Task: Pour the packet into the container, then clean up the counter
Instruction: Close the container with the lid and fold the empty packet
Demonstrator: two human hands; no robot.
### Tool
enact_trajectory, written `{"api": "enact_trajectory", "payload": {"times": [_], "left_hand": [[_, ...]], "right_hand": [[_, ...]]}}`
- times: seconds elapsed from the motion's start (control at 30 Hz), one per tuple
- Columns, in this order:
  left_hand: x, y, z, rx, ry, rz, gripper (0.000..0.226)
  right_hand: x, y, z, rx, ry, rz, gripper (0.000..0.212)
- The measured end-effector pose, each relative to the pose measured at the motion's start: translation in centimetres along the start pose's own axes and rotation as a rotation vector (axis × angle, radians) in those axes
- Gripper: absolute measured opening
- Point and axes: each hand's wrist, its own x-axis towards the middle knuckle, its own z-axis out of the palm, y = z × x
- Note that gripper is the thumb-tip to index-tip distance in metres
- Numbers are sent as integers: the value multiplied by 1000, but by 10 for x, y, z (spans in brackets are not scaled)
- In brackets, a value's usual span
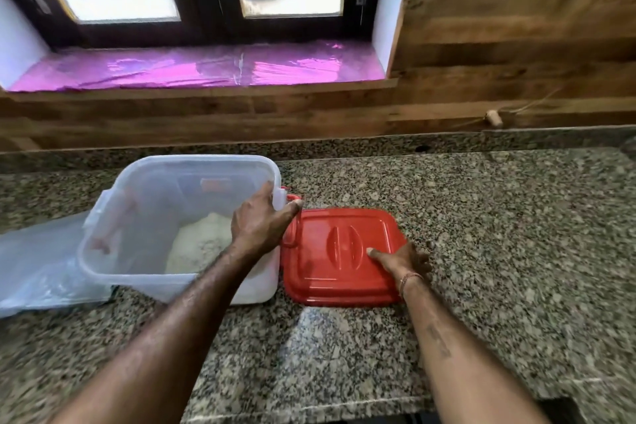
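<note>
The clear plastic tub (179, 227) stands on the speckled granite counter (481, 251), toward its left end and about midway between the back wall and the front edge. A heap of white, grainy powder (203, 241) already lies in its bottom, so the pouring looks done and the closing-up comes next. The left hand (258, 224) grips the tub's right rim, fingers over the edge and thumb outside by a red latch (292, 198). The right hand (401, 260) is spread flat on the red lid (340, 258), which lies just beside the tub on its right, almost touching; nothing is pinched yet.

To do this well, I'd keep the left hand steadying the tub, since the walls are thin and will flex, and get the right fingers under the lid's near edge instead of pushing on top, because the smooth plastic will slide on polished stone. The lid is a rounded square with a raised ridge handle in its middle; it needs to go on square to the rim before the side latches are pressed.

A limp, translucent plastic bag (38, 265) lies crumpled against the tub's left side, near the counter's left end. It looks empty, though I can't be sure. Behind, the wall is rough wood planking and a shiny pink sheet (192, 67) covers the window sill.
</note>
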Motion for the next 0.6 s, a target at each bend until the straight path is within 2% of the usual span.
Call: {"api": "enact_trajectory", "payload": {"times": [0.07, 0.1, 0.13, 0.17, 0.2, 0.27, 0.4, 0.53, 0.6], "left_hand": [[0, 0, 0, -6, 3, 0, 47], [0, 0, 1, -9, 4, 0, 47], [0, 0, 0, -11, 4, -2, 46], [0, 2, 0, -11, 1, 0, 44], [-1, 2, 0, -10, -2, -1, 43], [-3, 4, -1, -5, 3, 2, 45], [-5, 3, -3, -44, -34, -9, 52], [-9, 3, -10, -211, -113, -37, 75], [-11, 9, -17, -355, -101, -34, 89]], "right_hand": [[16, 17, -4, 317, -85, 11, 123], [19, 24, -7, 434, -112, 13, 125], [13, 23, -13, 535, -138, 13, 116], [-1, 19, -22, 607, -166, 6, 100], [-15, 12, -31, 664, -185, -19, 83], [-24, 5, -42, 722, -157, -70, 70], [-35, -8, -78, 824, -74, -149, 74], [-41, -17, -123, 1021, -90, -191, 91], [-50, -23, -138, 1086, -130, -220, 76]]}}
